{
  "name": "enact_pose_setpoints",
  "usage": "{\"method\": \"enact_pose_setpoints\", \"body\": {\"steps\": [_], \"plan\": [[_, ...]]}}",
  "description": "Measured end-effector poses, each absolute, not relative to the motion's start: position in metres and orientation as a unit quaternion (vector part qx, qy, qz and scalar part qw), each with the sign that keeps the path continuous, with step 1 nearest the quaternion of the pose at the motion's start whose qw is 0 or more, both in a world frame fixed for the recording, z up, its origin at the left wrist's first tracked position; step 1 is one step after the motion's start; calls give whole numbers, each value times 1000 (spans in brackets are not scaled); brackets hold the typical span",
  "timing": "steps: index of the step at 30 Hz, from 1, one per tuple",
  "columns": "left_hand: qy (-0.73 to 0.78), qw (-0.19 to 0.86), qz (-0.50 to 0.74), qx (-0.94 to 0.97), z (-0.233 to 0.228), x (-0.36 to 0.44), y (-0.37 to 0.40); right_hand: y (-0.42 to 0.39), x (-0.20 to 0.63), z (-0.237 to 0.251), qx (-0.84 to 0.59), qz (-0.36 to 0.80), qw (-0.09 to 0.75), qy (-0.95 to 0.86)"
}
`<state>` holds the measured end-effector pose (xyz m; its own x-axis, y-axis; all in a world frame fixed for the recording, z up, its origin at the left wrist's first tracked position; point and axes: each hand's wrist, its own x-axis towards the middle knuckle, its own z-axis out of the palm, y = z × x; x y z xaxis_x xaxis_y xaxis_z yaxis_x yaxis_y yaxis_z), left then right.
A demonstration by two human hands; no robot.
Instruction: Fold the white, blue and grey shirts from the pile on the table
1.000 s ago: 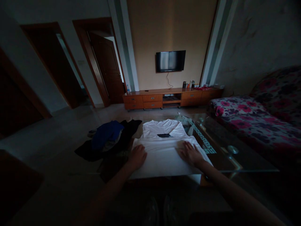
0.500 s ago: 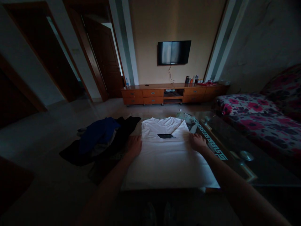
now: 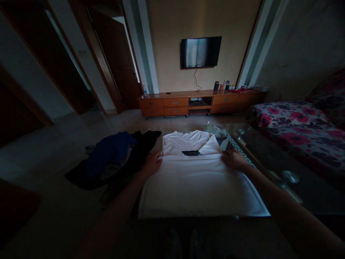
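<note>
A white T-shirt (image 3: 199,187) lies spread over a glass table in front of me, its neckline at the far end and a dark rectangle (image 3: 191,153) showing on its chest. The near part is folded over, and the edge of that fold runs across just below the rectangle. My left hand (image 3: 152,162) pinches the left end of this edge. At the right end, my right hand (image 3: 234,159) grips the same edge with its fingers closed. The cloth between both hands is fairly straight.
Left of the shirt is a heap of dark clothes with a blue garment (image 3: 107,151) on top. The glass table (image 3: 269,190) reaches out to the right, beside a flowered sofa (image 3: 299,118). Beyond stand a low wooden TV cabinet (image 3: 175,102) and a wall-mounted television (image 3: 201,52).
Both my hands have closed on the folded edge of the shirt, which looks slightly lifted and wider. My right hand has moved a little outward. The view has tilted slightly down.
</note>
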<state>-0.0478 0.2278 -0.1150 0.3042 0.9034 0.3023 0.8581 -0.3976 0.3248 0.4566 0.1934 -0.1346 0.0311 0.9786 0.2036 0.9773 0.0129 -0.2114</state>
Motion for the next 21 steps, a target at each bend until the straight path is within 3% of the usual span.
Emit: {"method": "enact_pose_setpoints", "body": {"steps": [7,11,18,21], "plan": [[551,-10,276,787,-121,-47,226,192,457,-125,-700,69,206,-680],[576,-34,239,781,-116,-41,225,193,453,-125,-701,65,249,-665],[629,-76,174,754,-96,-27,211,176,430,-121,-788,-55,152,-593],[605,-84,167,774,-85,-3,198,171,395,-106,-788,-112,154,-585]]}}
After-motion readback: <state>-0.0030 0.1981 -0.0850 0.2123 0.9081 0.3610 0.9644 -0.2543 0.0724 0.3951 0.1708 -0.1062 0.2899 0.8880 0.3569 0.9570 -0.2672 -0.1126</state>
